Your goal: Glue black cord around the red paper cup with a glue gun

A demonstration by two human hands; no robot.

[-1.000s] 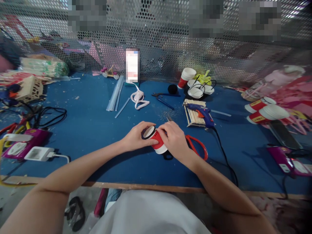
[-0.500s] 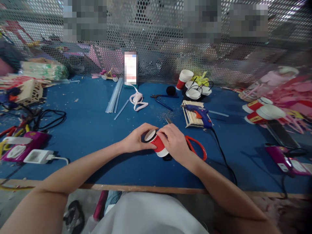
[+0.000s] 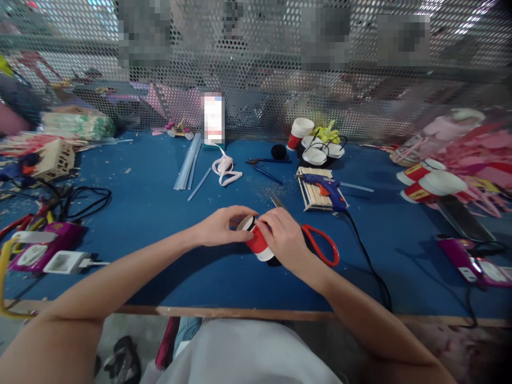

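Observation:
A red and white paper cup (image 3: 260,246) lies tilted between my hands, its mouth toward the upper left. Around its rim runs a black band. My left hand (image 3: 220,226) grips the cup near the mouth, thumb on the near side and fingers behind. Bent fingers of my right hand (image 3: 280,232) press at the rim and band from the right; whether they pinch the band or the cup itself is hidden. Partly under my right hand are scissors with red handles (image 3: 323,245), blades pointing away. Something black shows under the cup's base.
A blue glue gun (image 3: 326,189) rests on a stick raft, its cord running to the front edge. Pliers (image 3: 266,165), a white ribbon (image 3: 225,169) and clear glue sticks (image 3: 188,164) lie farther back. More paper cups (image 3: 434,184) and a power strip (image 3: 466,261) are at right.
My left thumb has shifted up and over the cup's rim onto its red side. My right fingers stay at the rim. The view has tilted slightly.

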